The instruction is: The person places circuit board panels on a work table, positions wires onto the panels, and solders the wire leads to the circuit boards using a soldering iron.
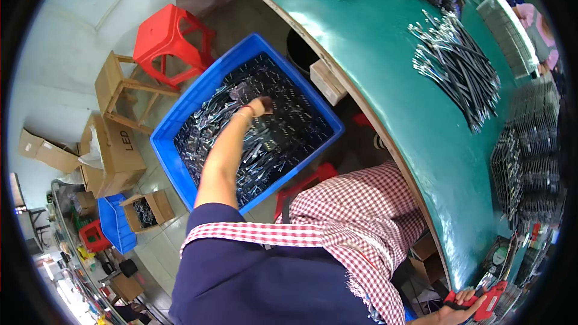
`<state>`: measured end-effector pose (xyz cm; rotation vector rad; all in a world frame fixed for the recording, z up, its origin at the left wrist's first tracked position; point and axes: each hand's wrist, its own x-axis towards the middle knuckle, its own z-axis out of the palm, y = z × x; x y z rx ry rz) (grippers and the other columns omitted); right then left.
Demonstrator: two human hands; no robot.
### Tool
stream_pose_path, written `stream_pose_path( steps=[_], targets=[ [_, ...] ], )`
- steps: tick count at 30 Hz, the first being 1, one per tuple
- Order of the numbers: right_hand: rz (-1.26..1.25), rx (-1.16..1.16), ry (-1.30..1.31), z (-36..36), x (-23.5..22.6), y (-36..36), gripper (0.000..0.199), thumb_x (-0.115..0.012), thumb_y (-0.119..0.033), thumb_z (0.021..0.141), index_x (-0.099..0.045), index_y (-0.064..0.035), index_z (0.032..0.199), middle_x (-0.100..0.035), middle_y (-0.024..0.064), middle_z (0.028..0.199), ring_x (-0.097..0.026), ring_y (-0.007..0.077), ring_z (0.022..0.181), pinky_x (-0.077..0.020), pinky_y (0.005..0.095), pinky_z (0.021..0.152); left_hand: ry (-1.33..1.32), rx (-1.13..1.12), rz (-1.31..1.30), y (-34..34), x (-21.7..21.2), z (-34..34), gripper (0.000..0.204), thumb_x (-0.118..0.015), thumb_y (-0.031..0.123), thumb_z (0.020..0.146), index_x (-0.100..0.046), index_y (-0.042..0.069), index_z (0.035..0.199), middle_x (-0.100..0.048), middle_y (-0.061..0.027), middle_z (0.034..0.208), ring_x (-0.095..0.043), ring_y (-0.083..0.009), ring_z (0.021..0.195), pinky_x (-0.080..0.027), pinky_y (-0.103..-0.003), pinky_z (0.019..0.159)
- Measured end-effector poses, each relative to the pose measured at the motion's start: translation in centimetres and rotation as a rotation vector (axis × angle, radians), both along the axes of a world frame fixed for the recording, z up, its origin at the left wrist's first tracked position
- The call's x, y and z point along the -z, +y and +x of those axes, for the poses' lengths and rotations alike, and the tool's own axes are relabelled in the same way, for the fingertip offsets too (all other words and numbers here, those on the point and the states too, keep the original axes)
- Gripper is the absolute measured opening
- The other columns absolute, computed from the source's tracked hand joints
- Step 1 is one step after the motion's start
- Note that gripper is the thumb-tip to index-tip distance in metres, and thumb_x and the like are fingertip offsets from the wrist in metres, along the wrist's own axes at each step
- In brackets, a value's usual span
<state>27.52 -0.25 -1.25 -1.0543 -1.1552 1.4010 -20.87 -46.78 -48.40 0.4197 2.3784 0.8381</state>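
Note:
My left hand [259, 107] reaches into a large blue plastic bin [256, 41] on the floor. Its fingers look curled, with something dark at their tips that I cannot make out. Under and around it the bin holds a heap of short black strips with silvery ends [253, 144] and flat dark pieces [295, 111]. At the lower right, my right hand [460, 312] grips a red and black pistol-shaped tool [492, 301] at the edge of the green worktable [385, 66].
A bundle of black strips with metal ends [460, 72] lies on the worktable, near stacked wire-like racks [539, 144]. Left of the bin stand a red stool [162, 36], a wooden stool [111, 84] and cardboard boxes [117, 150]. A smaller blue crate [114, 222] sits farther left. Another person [536, 30] is at the far right.

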Motion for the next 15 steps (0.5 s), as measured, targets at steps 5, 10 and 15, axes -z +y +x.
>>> stream_pose_path(
  steps=[5, 10, 15],
  targets=[
    [-0.065, -0.294, -0.143, 3.7, 0.3, 5.5, 0.039, -0.062, -0.038, 0.084, -0.045, -0.0123, 0.061, -0.044, 0.0009, 0.054, -0.037, 0.0148, 0.042, -0.0285, 0.0265, 0.04, 0.1, -0.166, -0.345, 1.9, 2.4, 0.4, 0.02, -0.057, 0.019, 0.081, -0.066, 0.012, 0.097, -0.065, -0.0188, 0.1, -0.061, -0.0362, 0.1, -0.05, -0.044, 0.083],
    [0.037, 0.072, -0.226, -4.1, -0.8, -1.0, 0.038, -0.059, -0.039, 0.086, -0.046, -0.0118, 0.063, -0.044, 0.0007, 0.054, -0.038, 0.0142, 0.042, -0.0284, 0.0267, 0.04, 0.203, -0.336, -0.343, 2.0, 1.7, 0.5, 0.018, -0.054, 0.016, 0.082, -0.067, 0.013, 0.095, -0.066, -0.0167, 0.1, -0.062, -0.0348, 0.099, -0.05, -0.043, 0.083],
    [0.075, -0.02, -0.269, -5.4, -1.0, -0.7, 0.039, -0.057, -0.041, 0.087, -0.046, -0.0118, 0.064, -0.043, 0.0005, 0.054, -0.037, 0.0135, 0.042, -0.0279, 0.026, 0.04, 0.259, -0.493, -0.021, 0.2, -1.4, 1.9, 0.026, -0.058, 0.014, 0.079, -0.069, 0.013, 0.103, -0.067, -0.0178, 0.097, -0.064, -0.0336, 0.093, -0.05, -0.039, 0.084]
  ],
)
